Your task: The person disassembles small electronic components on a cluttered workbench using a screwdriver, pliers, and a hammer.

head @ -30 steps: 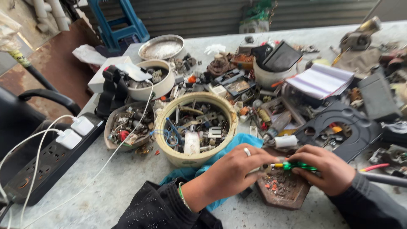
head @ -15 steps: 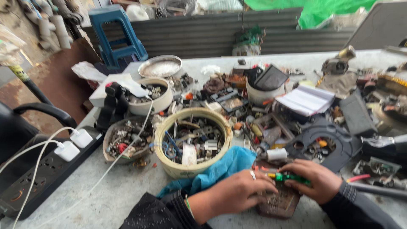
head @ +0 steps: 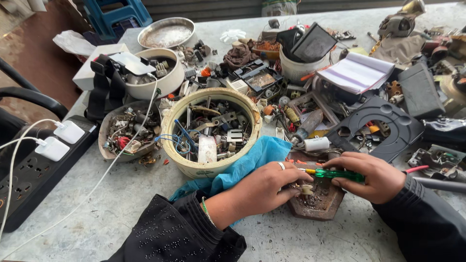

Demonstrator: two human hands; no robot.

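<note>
Was on the rusty circuit board (head: 320, 201), flat on the counter (head: 111, 204) right in front of me, just beside the blue cloth (head: 252, 162) and the cream bowl of scrap parts (head: 209, 131).

Right hand (head: 376, 177) was curled closed round the green-handled screwdriver (head: 335, 173), shaft lying nearly level, pointing left toward my other hand. Couldn't see the tip itself; it sat behind my left fingers.

Left hand (head: 264, 187) lay palm down on the board's left edge, fingers bent and pressed together, pinching a small pale component (head: 307, 189) against the board. Ring on one finger, nothing else held.

Notes on doing it well, my judgement only:
- keep the left hand's weight on the board so it can't skate on the counter
- work the tip under the part close to its base, lever in small bites, not one big pry
- keep the left fingertips off the tool's line; a slip would go straight at them
- board looked corroded, so I expected brittle pads and crumbling

Black plastic housing (head: 383, 126) sat just behind the board, clear of the tool.
</note>
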